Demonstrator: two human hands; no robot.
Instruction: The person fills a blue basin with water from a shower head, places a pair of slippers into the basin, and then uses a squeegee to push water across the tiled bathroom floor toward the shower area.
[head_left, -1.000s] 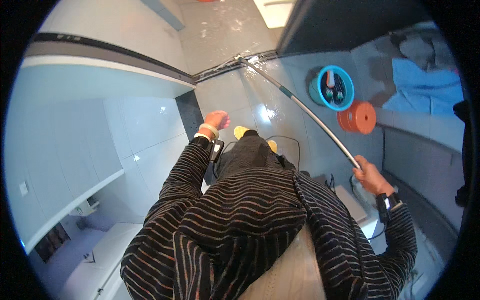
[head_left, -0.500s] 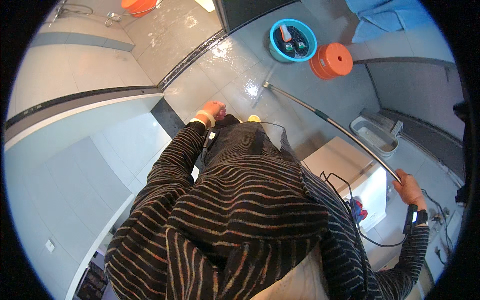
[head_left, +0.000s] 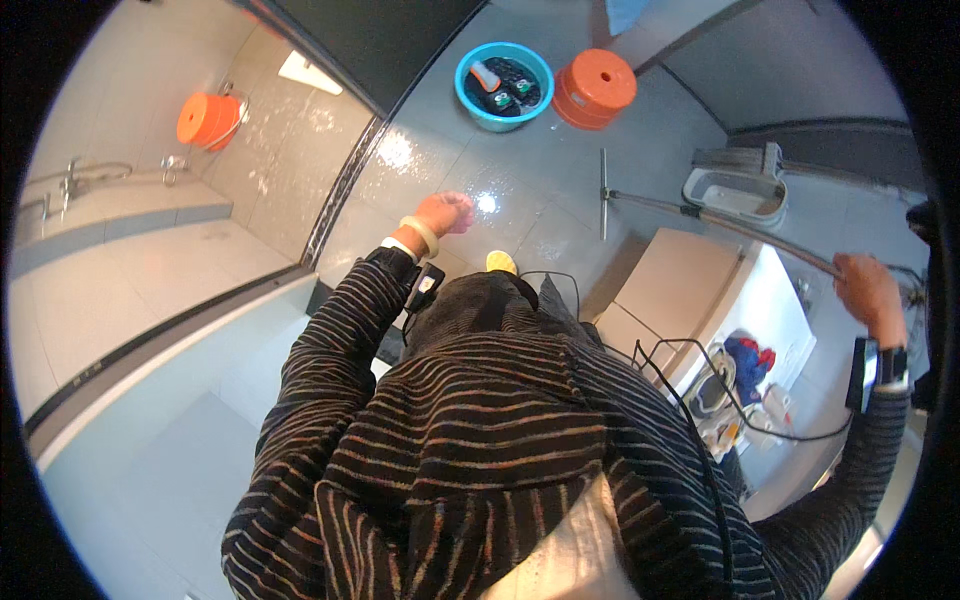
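A long-handled floor squeegee (head_left: pixel 720 219) with a thin T-shaped head runs across the right side, its head on the grey tiles. My right hand (head_left: pixel 868 290) is closed around the upper end of its metal pole. Out in front of my body, my left hand (head_left: pixel 442 213) hangs over the wet floor with loosely curled fingers and nothing visible in them. Beyond it stands a turquoise basin (head_left: pixel 480 112) holding dark shoes in water and a white-and-orange brush (head_left: pixel 485 76).
An upturned orange bucket (head_left: pixel 598 88) stands beside the basin. A grey-white mop bucket (head_left: pixel 735 196) lies past the pole, near a white cabinet (head_left: pixel 775 312). Another orange bucket (head_left: pixel 207 121) sits beyond the door track (head_left: pixel 345 180) at left. A black cable (head_left: pixel 790 436) hangs by my right arm.
The view has turned to the right. The squeegee's head has swung right across the floor, nearer the mop bucket, and my right hand has moved farther right and forward with the pole.
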